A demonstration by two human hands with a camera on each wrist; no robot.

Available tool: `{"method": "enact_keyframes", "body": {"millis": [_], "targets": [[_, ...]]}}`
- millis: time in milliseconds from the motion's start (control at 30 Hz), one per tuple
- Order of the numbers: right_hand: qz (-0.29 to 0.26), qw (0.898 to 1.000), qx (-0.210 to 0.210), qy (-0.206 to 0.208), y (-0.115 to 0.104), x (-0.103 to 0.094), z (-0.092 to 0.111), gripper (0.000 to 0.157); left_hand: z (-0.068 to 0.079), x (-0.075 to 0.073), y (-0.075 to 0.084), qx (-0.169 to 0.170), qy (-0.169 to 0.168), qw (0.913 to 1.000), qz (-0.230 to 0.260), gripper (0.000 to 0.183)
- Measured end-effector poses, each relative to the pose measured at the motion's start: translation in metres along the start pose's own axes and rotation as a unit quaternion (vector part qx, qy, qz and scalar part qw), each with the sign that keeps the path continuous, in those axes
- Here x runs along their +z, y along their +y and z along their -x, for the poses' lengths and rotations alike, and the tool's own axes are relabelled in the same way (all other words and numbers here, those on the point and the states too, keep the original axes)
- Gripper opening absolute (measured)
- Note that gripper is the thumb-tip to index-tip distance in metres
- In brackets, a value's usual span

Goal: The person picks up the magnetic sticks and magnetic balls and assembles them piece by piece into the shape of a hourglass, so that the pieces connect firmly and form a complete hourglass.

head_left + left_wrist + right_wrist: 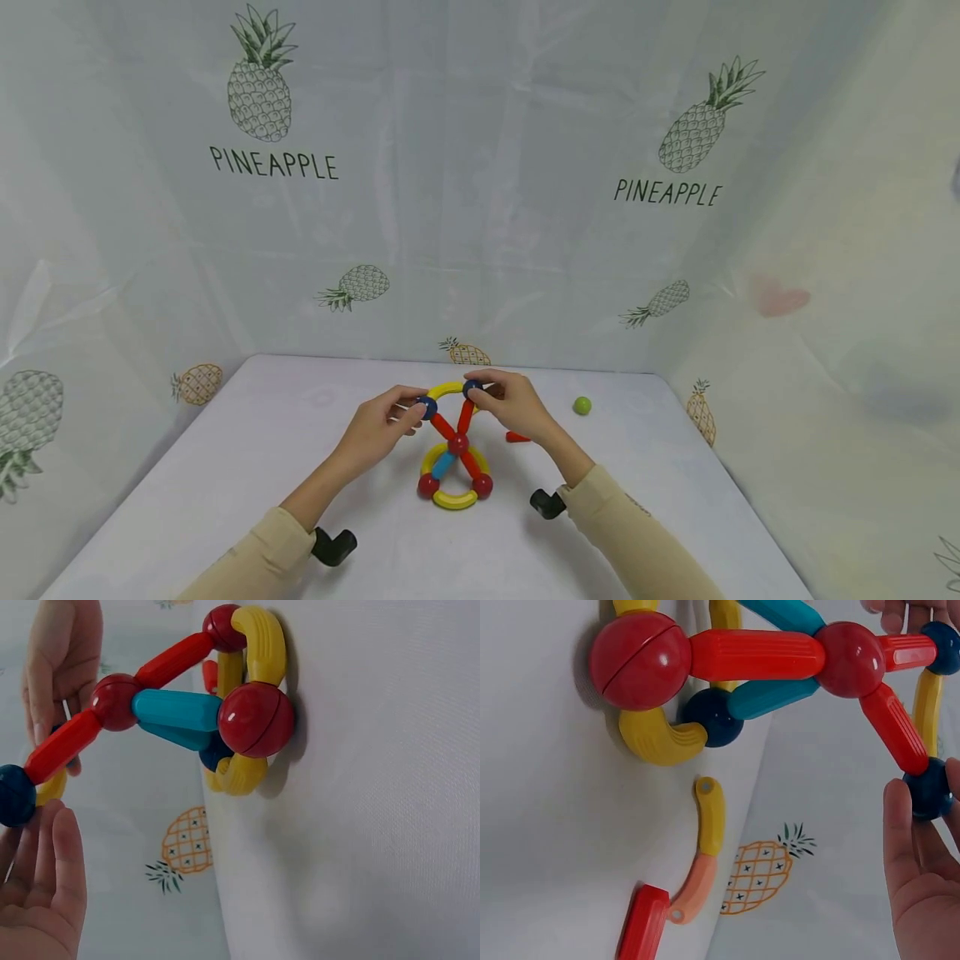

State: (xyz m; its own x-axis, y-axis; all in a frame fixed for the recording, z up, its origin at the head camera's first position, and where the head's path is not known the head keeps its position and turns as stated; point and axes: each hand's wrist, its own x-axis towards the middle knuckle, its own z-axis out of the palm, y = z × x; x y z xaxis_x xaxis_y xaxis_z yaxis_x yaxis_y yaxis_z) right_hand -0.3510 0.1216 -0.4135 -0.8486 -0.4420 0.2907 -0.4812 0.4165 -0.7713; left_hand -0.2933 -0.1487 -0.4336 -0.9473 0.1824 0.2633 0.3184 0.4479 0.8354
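A figure built from magnetic balls and sticks stands on the white table. Its base is a ring of yellow curved sticks [455, 501] and balls, including a glossy red ball [257, 720]. Red and blue sticks rise from there to a central red ball [458, 444]. Two red sticks branch upward to two dark blue balls, bridged by a yellow curved stick [446, 389]. My left hand [378, 429] pinches the left dark blue ball [427, 407]. With thumb and fingers, my right hand [516, 404] holds the right dark blue ball [928, 789].
Behind the figure to the right lies a loose red stick [643, 922], beside a yellow curved stick [711, 814] joined to an orange one [695, 889]. Farther right is a green ball [582, 406]. A pineapple-print curtain [480, 208] surrounds the table [375, 550].
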Motion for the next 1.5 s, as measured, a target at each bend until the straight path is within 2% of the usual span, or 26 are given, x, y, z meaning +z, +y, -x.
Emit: {"method": "enact_keyframes", "body": {"millis": [167,567,1067,1267,1500], "targets": [[0.002,1.000,0.000,0.005,0.001,0.002,-0.001,0.033,-0.001,-0.002,0.000,-0.006,-0.011,0.9998,0.016,0.044],[0.011,1.000,-0.008,0.008,0.000,0.003,0.000,0.034,-0.002,-0.008,0.003,-0.001,-0.061,0.9972,0.044,0.049],[0.001,1.000,-0.008,-0.002,-0.001,0.002,0.001,0.037,-0.016,-0.020,0.003,0.004,-0.154,0.9848,0.080,0.056],[0.010,1.000,-0.004,-0.016,0.000,-0.004,0.003,0.041,-0.016,-0.021,0.002,-0.006,-0.159,0.9849,0.068,0.056],[0.060,0.998,0.005,-0.008,0.016,-0.015,0.011,0.042,-0.011,-0.021,0.004,-0.016,-0.148,0.9869,0.061,0.056]]}}
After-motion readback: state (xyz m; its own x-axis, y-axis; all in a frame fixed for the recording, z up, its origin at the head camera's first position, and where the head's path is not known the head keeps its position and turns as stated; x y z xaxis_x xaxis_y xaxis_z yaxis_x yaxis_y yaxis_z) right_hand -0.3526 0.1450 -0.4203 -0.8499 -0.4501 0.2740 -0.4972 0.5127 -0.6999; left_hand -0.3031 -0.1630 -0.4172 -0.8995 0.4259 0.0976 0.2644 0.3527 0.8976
